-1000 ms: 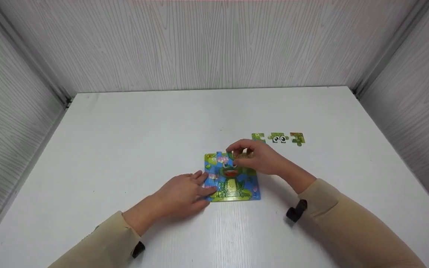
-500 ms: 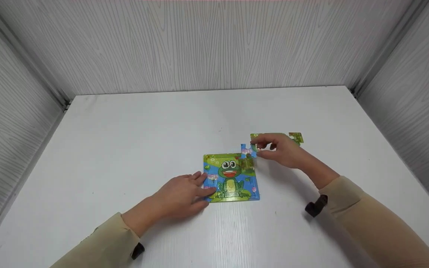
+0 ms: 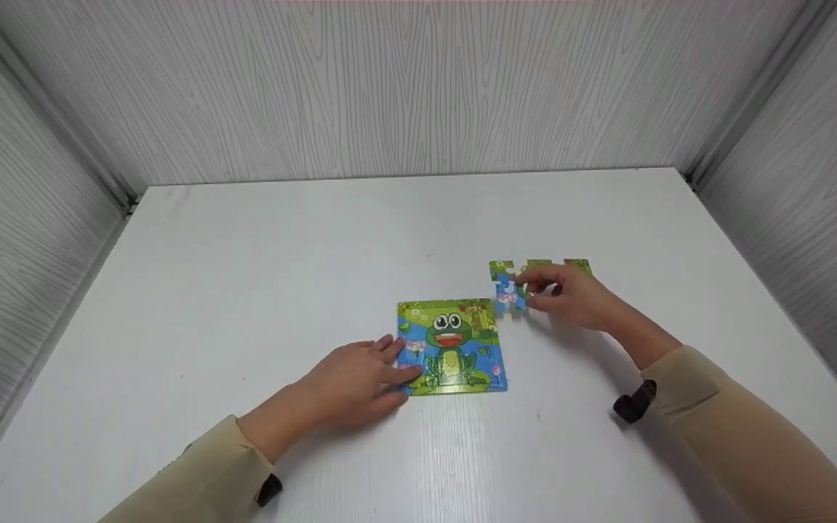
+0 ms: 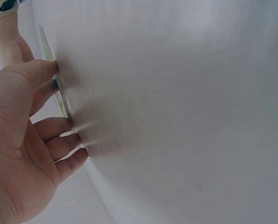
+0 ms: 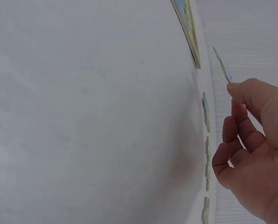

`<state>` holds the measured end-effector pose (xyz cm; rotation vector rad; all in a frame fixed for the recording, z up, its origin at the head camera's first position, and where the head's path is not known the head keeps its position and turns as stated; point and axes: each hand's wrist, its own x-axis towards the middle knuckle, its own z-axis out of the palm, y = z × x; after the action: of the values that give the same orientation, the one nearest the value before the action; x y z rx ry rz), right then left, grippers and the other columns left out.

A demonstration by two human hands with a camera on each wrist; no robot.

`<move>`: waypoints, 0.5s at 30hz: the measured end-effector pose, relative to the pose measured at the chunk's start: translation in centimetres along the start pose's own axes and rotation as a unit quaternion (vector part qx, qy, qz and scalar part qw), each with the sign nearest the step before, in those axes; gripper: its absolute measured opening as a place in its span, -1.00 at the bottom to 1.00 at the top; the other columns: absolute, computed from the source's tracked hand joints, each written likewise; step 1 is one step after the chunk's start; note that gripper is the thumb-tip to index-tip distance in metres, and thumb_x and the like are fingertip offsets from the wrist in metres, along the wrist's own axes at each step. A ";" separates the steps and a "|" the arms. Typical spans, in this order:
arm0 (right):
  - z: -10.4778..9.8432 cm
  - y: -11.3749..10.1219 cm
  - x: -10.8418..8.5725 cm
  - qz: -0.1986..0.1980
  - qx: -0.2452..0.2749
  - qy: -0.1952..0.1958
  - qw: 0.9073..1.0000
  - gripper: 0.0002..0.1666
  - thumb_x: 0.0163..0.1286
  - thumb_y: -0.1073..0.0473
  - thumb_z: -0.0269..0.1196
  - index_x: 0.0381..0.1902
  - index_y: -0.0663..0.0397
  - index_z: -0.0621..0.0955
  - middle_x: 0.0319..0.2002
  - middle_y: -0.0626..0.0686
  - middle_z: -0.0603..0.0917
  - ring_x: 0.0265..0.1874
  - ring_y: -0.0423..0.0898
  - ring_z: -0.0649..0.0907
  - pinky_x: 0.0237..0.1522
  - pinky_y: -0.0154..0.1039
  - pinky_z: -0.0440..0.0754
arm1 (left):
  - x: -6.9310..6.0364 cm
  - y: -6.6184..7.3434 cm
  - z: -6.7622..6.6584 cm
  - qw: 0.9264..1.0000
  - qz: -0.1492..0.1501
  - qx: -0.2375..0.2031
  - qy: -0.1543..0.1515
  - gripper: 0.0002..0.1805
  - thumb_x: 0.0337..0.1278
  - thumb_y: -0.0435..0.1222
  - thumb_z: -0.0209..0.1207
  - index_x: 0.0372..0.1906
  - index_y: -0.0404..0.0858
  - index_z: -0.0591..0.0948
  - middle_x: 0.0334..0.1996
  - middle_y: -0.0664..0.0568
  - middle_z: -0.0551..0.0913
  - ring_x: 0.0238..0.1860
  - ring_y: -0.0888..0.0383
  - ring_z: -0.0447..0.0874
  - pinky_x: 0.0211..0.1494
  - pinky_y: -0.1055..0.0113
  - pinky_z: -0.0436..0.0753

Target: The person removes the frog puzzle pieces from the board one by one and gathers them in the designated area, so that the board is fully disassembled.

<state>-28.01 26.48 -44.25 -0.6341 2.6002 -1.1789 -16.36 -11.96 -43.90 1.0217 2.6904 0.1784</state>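
A square frog picture board (image 3: 451, 347) lies flat on the white table. My left hand (image 3: 353, 381) rests at its left edge, fingers extended, two of them over the picture. In the left wrist view the fingertips of that hand (image 4: 27, 116) touch the board's thin edge. My right hand (image 3: 567, 294) pinches a blue puzzle piece (image 3: 507, 292) between thumb and finger, up and right of the board. The right wrist view shows this piece (image 5: 223, 66) raised off the table, held at the fingertips of the right hand (image 5: 255, 135).
Beyond the right hand lie several loose pieces in a row: a green and blue one (image 3: 500, 269), a green one (image 3: 539, 262) partly covered by the hand, and one with red (image 3: 580, 264). A grey wood-grain wall (image 3: 404, 87) stands behind the table.
My right hand has lifted the blue piece off the board and carried it right and away, uncovering the frog's whole face. The left hand has stayed in place.
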 end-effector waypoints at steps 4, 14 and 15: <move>0.0 0.4 -0.1 0.023 -0.007 0.002 1.000 -0.64 0.49 0.26 0.35 0.21 0.04 0.74 -0.06 0.04 0.70 -0.08 0.00 0.60 -0.07 -0.22 0.59 | 0.0 0.0 0.0 1.000 -0.003 -0.004 -0.003 -0.47 0.56 0.05 0.09 0.51 0.09 0.55 0.55 -0.21 0.35 0.60 -0.14 0.27 0.56 -0.06 0.37; 0.4 1.0 -0.1 0.043 0.002 -0.009 0.999 -0.63 0.49 0.31 0.32 0.20 0.02 0.74 -0.04 0.07 0.71 -0.10 0.02 0.59 -0.06 -0.25 0.61 | -0.2 -0.1 0.0 1.000 0.014 -0.002 0.012 -0.49 0.56 0.03 0.07 0.47 0.06 0.60 0.52 -0.27 0.39 0.57 -0.17 0.32 0.54 -0.06 0.40; 0.5 1.1 -0.1 0.043 0.004 -0.011 0.999 -0.63 0.49 0.32 0.31 0.20 0.02 0.74 -0.05 0.07 0.71 -0.10 0.02 0.59 -0.07 -0.26 0.61 | -0.1 -0.1 0.0 1.000 0.015 -0.002 0.012 -0.49 0.57 0.03 0.07 0.47 0.06 0.60 0.52 -0.27 0.38 0.57 -0.17 0.32 0.54 -0.06 0.40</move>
<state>-28.06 26.82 -45.39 -0.5259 2.5756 -1.1479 -16.34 -12.16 -43.91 1.0650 2.6966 0.2018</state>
